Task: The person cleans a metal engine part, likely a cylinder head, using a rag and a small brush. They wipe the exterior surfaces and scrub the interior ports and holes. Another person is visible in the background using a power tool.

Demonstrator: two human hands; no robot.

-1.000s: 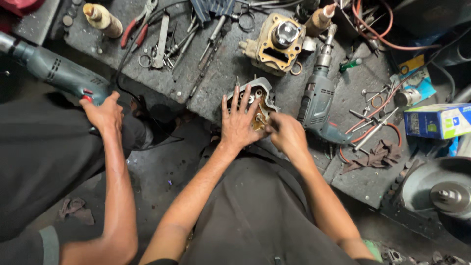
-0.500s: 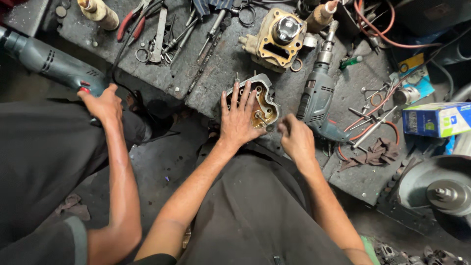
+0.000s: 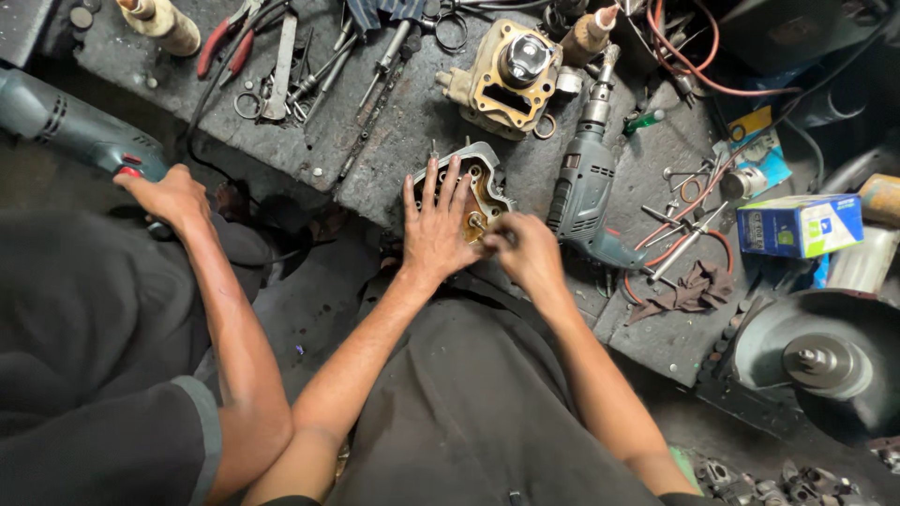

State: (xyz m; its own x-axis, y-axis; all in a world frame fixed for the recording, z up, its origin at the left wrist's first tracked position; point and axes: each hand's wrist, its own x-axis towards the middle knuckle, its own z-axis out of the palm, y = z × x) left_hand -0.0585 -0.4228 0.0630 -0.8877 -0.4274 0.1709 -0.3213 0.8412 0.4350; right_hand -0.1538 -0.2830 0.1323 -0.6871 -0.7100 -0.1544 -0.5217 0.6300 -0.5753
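While the metal engine part [image 3: 478, 183] lies on the dark workbench [image 3: 412, 122] right in front of me, my left hand [image 3: 438, 230] presses flat on it, fingers spread wide. My right hand [image 3: 527, 251] pinches at its near edge, fingers bunched. A grey drill [image 3: 586, 183] lies just beside. Another person's hand [image 3: 167, 195] touches a green power tool [image 3: 66, 126].
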